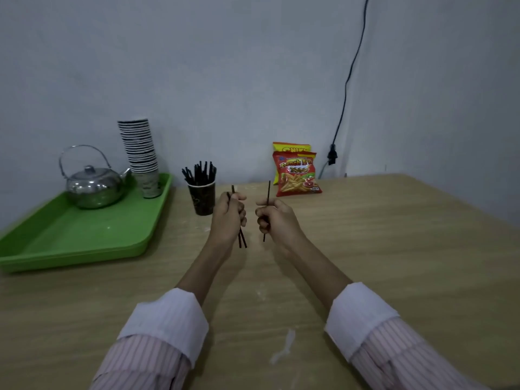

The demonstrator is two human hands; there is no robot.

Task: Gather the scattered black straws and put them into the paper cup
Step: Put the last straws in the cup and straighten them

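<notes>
Both hands are raised side by side above the surface [365,235], fists closed: left hand [229,218] clamps two black straws [242,241], right hand [274,218] clamps one straw [268,192], held upright. Paper cup [202,199], filled with straws, stands just beyond the left hand.

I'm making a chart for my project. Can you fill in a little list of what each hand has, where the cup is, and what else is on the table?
left hand: closed around two thin black straws
right hand: closed around one thin black straw
dark paper cup: upright on the wooden table, already holding many black straws
green plastic tray: carries a shiny metal kettle and a tall stack of paper cups
red snack bags: standing against the wall
</notes>
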